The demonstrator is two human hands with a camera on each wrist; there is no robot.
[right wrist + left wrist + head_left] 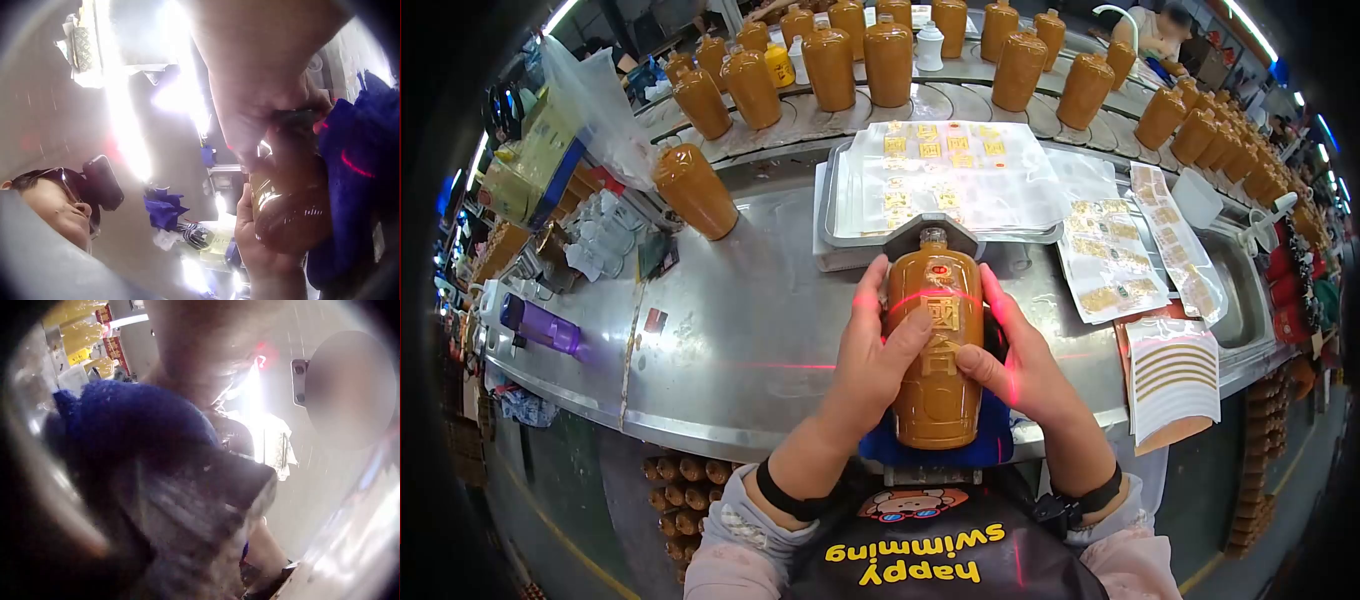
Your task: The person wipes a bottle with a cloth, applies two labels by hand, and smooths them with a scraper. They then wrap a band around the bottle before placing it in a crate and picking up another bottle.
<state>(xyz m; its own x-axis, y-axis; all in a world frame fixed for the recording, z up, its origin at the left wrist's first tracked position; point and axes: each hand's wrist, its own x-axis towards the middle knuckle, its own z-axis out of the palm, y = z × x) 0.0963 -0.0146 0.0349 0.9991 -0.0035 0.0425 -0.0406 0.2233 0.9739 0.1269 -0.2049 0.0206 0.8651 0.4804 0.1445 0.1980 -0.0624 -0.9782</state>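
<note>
A glossy brown bottle [935, 405] leans back on a blue cloth pad [995, 435], its neck at a dark angular holder [966, 240]. Gold characters and a small red emblem run down its front. My left hand [868, 355] grips the left side, thumb pressing beside the upper gold character. From the right, my right hand [1032, 365] holds it with the thumb on the lower character's edge. Fingers behind the bottle are hidden. Red laser lines cross bottle and hands. In the right wrist view the bottle's base [290, 225] shows beside the blue cloth [350, 187].
Sheets of gold stickers [960, 150] lie in a metal tray [836, 190] behind the holder. More sticker sheets [1110, 250] and curved gold strips [1175, 375] lie right, near a sink [1248, 290]. A brown bottle [695, 190] and purple bottle [550, 328] stand left. Bottles line the conveyor [790, 125].
</note>
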